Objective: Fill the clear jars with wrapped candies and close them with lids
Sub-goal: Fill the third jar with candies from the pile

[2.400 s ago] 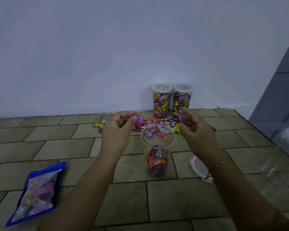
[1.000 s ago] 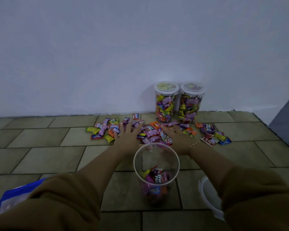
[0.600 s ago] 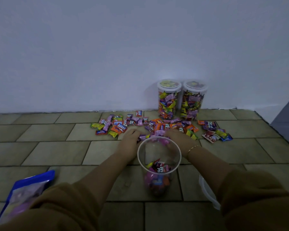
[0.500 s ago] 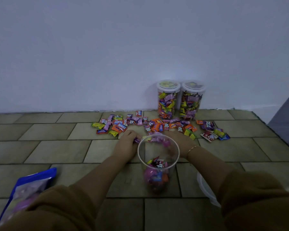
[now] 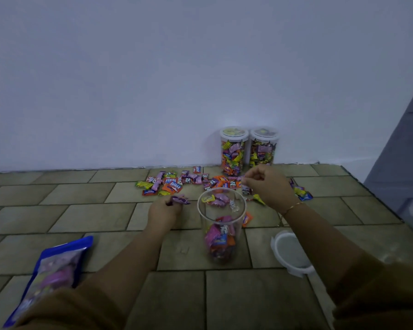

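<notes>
I'm mid-fill: my left hand [image 5: 163, 210] and right hand [image 5: 267, 184] each pinch candy, fingers clamped. Next, I drop both into the jar [image 5: 221, 225].

I take this for a room in a home, seen from floor level: a tiled floor [image 5: 57, 215] of greenish-brown rectangles meets a bare white wall [image 5: 153, 79]. Sweets [image 5: 174, 184] lie loose on the tiles beside two filled jars [image 5: 234, 151] against the wall, not on any bench or counter.
</notes>
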{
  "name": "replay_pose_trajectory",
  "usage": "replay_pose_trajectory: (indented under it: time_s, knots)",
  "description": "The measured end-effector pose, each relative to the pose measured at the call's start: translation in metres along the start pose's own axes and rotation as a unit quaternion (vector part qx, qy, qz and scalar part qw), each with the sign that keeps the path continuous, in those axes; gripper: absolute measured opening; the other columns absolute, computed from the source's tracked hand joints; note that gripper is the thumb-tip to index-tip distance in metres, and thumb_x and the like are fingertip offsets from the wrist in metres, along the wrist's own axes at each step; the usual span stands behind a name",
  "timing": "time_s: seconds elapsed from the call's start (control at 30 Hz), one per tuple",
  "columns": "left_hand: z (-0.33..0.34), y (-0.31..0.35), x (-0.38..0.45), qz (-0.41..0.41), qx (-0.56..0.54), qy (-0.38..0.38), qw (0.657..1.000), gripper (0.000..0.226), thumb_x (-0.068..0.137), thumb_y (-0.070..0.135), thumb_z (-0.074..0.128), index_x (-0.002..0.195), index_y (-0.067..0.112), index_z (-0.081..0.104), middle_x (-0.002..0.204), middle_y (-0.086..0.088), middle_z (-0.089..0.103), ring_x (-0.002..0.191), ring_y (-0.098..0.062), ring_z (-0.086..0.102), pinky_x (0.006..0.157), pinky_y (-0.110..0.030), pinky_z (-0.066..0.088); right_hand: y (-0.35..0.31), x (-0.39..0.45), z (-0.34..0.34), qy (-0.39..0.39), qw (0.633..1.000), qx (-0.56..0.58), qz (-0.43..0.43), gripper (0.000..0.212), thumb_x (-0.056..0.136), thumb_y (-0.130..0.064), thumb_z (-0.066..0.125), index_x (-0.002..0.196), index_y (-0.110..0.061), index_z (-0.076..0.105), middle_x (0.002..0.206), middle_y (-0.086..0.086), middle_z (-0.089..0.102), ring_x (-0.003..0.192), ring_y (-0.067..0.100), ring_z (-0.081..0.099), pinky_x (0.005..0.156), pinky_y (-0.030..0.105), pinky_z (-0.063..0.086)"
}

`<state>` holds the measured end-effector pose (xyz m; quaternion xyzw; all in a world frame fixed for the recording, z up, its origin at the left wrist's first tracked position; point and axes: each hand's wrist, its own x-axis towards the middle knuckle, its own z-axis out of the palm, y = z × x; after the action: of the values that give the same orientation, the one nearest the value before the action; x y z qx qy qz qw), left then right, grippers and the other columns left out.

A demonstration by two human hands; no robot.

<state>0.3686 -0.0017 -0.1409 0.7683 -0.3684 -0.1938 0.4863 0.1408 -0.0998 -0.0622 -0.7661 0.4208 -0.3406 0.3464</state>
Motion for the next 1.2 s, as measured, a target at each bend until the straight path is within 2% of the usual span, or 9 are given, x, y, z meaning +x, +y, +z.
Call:
replay_pose_trajectory:
  time_s: [0.13, 0.3, 0.43, 0.53, 0.6, 0.73, 0.83, 0.97, 1.2]
  knots:
    - [-0.013, 0.022, -0.006, -0.026, -0.141, 0.004, 0.99, 0.005, 0.084, 0.008, 0.065, 0.084, 0.005, 0.068, 0.063, -0.004, 0.054, 0.06, -0.016, 0.044, 0.057, -0.025, 0.035, -0.032, -0.015, -0.01, 0.056, 0.987, 0.147, -0.031, 0.016, 0.083, -0.014, 0.07, 0.074, -0.02, 0.058, 0.071, 0.0, 0.058, 0.063, 0.009, 0.053, 0.057, 0.014, 0.047]
    - [-0.029, 0.063, -0.021, -0.017, -0.365, -0.072, 0.928, 0.01, 0.085, -0.005, 0.059, 0.084, 0.005, 0.061, 0.089, -0.014, 0.057, 0.087, -0.025, 0.05, 0.081, -0.037, 0.04, -0.052, -0.034, -0.008, 0.063, 0.973, 0.215, -0.048, 0.01, 0.083, -0.012, 0.07, 0.079, -0.013, 0.061, 0.071, 0.002, 0.06, 0.06, 0.001, 0.056, 0.058, 0.01, 0.048]
    - [-0.035, 0.09, -0.038, 0.009, -0.418, -0.121, 0.9, 0.018, 0.088, -0.008, 0.053, 0.086, 0.007, 0.063, 0.077, -0.005, 0.069, 0.072, -0.013, 0.064, 0.066, -0.022, 0.053, -0.049, -0.046, 0.003, 0.044, 0.979, 0.198, -0.034, 0.009, 0.083, -0.014, 0.07, 0.078, -0.014, 0.062, 0.071, 0.001, 0.06, 0.063, 0.005, 0.055, 0.058, 0.012, 0.048]
    - [-0.034, 0.104, -0.051, 0.005, -0.433, -0.14, 0.89, 0.021, 0.088, -0.011, 0.051, 0.082, 0.007, 0.062, 0.068, 0.0, 0.071, 0.065, -0.009, 0.067, 0.062, -0.019, 0.056, -0.044, -0.053, 0.01, 0.023, 0.978, 0.205, -0.02, 0.007, 0.083, -0.011, 0.069, 0.08, -0.011, 0.062, 0.07, -0.002, 0.061, 0.059, -0.001, 0.055, 0.059, 0.013, 0.046]
    - [-0.032, 0.111, -0.058, 0.011, -0.441, -0.155, 0.884, 0.022, 0.087, -0.012, 0.05, 0.08, 0.005, 0.062, 0.068, -0.002, 0.071, 0.066, -0.011, 0.068, 0.064, -0.021, 0.057, -0.044, -0.058, 0.013, 0.01, 0.978, 0.206, -0.009, 0.009, 0.083, -0.015, 0.069, 0.09, -0.013, 0.063, 0.08, -0.004, 0.062, 0.072, 0.002, 0.058, 0.063, 0.012, 0.046]
    - [-0.027, 0.118, -0.068, 0.0, -0.453, -0.182, 0.873, 0.023, 0.087, -0.014, 0.048, 0.079, 0.003, 0.061, 0.064, -0.004, 0.07, 0.061, -0.012, 0.068, 0.056, -0.023, 0.056, -0.043, -0.067, 0.019, -0.118, 0.972, 0.204, 0.019, 0.076, 0.075, -0.022, 0.076, 0.139, -0.026, 0.035, 0.129, -0.01, 0.042, 0.111, 0.001, 0.047, 0.07, 0.005, 0.043]
    - [-0.025, 0.119, -0.069, -0.004, -0.455, -0.189, 0.87, 0.02, 0.086, -0.013, 0.05, 0.08, 0.002, 0.062, 0.071, -0.009, 0.069, 0.071, -0.017, 0.067, 0.061, -0.024, 0.058, -0.036, -0.07, 0.028, -0.151, 0.974, 0.17, 0.011, 0.108, 0.063, -0.029, 0.082, 0.147, -0.028, 0.015, 0.14, -0.003, 0.038, 0.12, 0.006, 0.042, 0.085, 0.013, 0.041]
    - [-0.024, 0.118, -0.067, -0.001, -0.432, -0.179, 0.884, 0.016, 0.085, -0.012, 0.053, 0.082, 0.002, 0.062, 0.071, -0.003, 0.07, 0.074, -0.014, 0.066, 0.064, -0.021, 0.057, -0.034, -0.07, 0.031, -0.144, 0.973, 0.178, 0.011, 0.11, 0.064, -0.026, 0.082, 0.148, -0.027, 0.012, 0.129, -0.008, 0.045, 0.121, 0.007, 0.047, 0.08, 0.007, 0.039]
    - [-0.022, 0.121, -0.07, 0.024, -0.388, -0.172, 0.905, 0.019, 0.085, -0.01, 0.055, 0.08, 0.006, 0.064, 0.081, -0.005, 0.07, 0.087, -0.017, 0.065, 0.077, -0.026, 0.054, -0.033, -0.072, 0.034, -0.133, 0.975, 0.176, -0.002, 0.103, 0.07, -0.015, 0.079, 0.149, -0.022, 0.013, 0.138, 0.002, 0.041, 0.12, 0.008, 0.041, 0.067, -0.005, 0.04]
